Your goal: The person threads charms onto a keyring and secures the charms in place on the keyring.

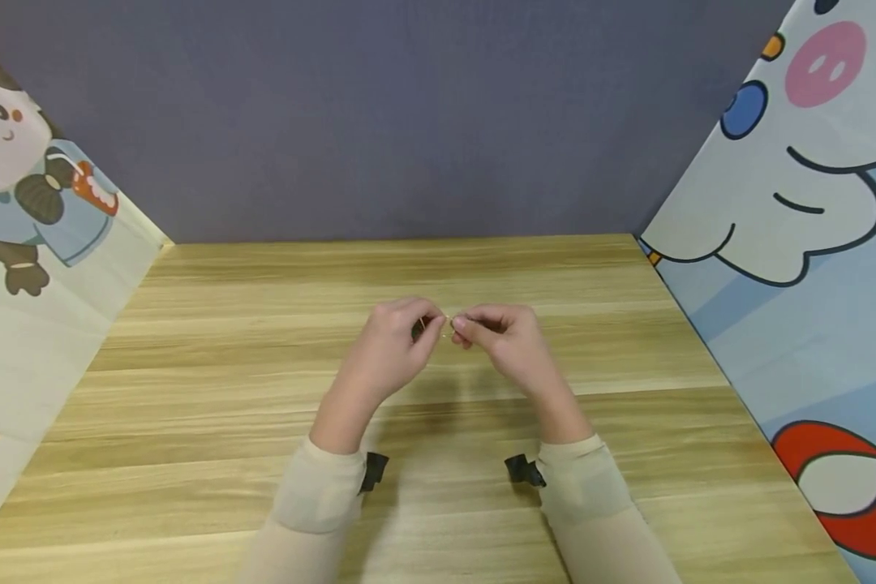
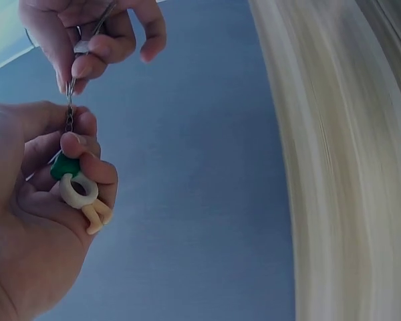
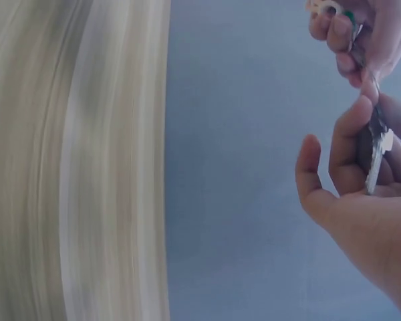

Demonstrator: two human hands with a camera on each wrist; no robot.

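My left hand [image 1: 388, 347] and right hand [image 1: 517, 347] meet above the middle of the wooden table. In the left wrist view, the left fingers hold a keychain charm [image 2: 79, 190], a small figure with green, white and tan parts, against the palm. Its short metal chain [image 2: 69, 122] comes out between the left thumb and finger and runs up to a thin metal ring [image 2: 71, 90]. The right hand pinches at that ring and holds a silver key [image 3: 375, 164] within its curled fingers. Fingers hide part of the key and ring.
The wood-grain table [image 1: 226, 422] lies under both forearms. A grey-blue panel [image 1: 409, 122] rises behind it. Cartoon-printed panels stand at the left [image 1: 66, 324] and right [image 1: 759, 341]. Each wrist wears a small black camera mount.
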